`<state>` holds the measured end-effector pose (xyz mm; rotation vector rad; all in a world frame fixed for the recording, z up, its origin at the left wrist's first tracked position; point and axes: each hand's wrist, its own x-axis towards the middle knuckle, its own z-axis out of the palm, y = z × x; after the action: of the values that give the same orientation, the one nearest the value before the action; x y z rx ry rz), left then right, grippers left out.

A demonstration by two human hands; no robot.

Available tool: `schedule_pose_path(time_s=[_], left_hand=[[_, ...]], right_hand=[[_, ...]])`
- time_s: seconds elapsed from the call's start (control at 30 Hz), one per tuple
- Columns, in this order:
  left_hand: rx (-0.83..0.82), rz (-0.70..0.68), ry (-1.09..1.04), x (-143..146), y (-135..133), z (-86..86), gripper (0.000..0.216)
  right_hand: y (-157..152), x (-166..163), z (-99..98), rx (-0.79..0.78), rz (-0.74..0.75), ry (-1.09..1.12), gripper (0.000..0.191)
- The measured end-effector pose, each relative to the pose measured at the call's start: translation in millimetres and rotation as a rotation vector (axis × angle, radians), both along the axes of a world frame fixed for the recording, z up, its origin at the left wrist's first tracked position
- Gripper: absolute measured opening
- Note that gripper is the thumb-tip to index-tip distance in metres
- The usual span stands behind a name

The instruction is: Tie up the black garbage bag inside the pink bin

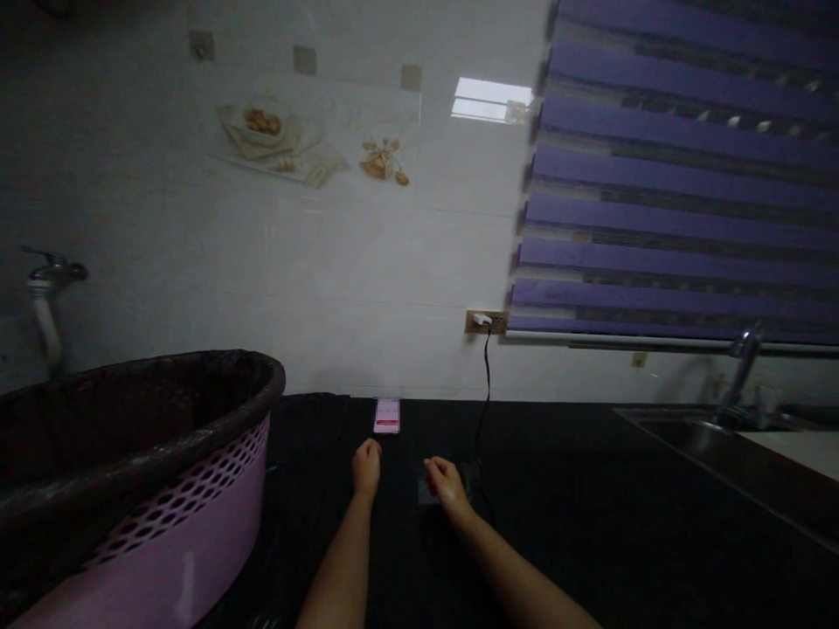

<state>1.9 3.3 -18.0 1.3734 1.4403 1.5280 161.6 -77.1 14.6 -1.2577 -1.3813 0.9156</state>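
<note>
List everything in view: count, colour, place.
Wall: 1, pale, behind counter
Blind: 1, purple-striped, upper right
Wall tap: 1, metallic, far left
Basket: 1, pink, dark-rimmed, left
Counter: 1, black, below wall
Outlet: 1, brownish, left of blind's lower edge
Plug: 1, white, in outlet
Cord: 1, black, hanging from plug
Sink: 1, metallic, right
Sink tap: 1, metallic, behind sink
Flat item: 1, pink-white, beyond left hand
Small item: 1, greyish, by right hand, unclear
Left hand: 1, bare, centre
Right hand: 1, bare, right of centre

- Runs in purple stripes across the blind (590,170)
- Shows pink on the latticed basket (219,533)
- Lies black over the countertop (577,507)
- Crosses the pink card (387,412) in red
</note>
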Motion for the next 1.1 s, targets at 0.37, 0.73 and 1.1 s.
schedule_pose_path(time_s=[0.37,0.73,1.1], left_hand=[[0.0,-0.05,-0.05,2.3,-8.0,6.1,0.019],[-0.118,-0.246,-0.18,1.4,-38.3,25.6,0.016],[-0.134,-0.232,-0.251,-15.7,-97.2,43.5,0.014]], right_hand=[[-11.9,-0.1,-23.4,0.105,0.085,-0.232,0.031],[-6.9,0.8,-25.6,0.12,0.002,-0.222,0.03],[-12.8,1.4,-16.3,0.106,-0.015,-0.165,0.03]])
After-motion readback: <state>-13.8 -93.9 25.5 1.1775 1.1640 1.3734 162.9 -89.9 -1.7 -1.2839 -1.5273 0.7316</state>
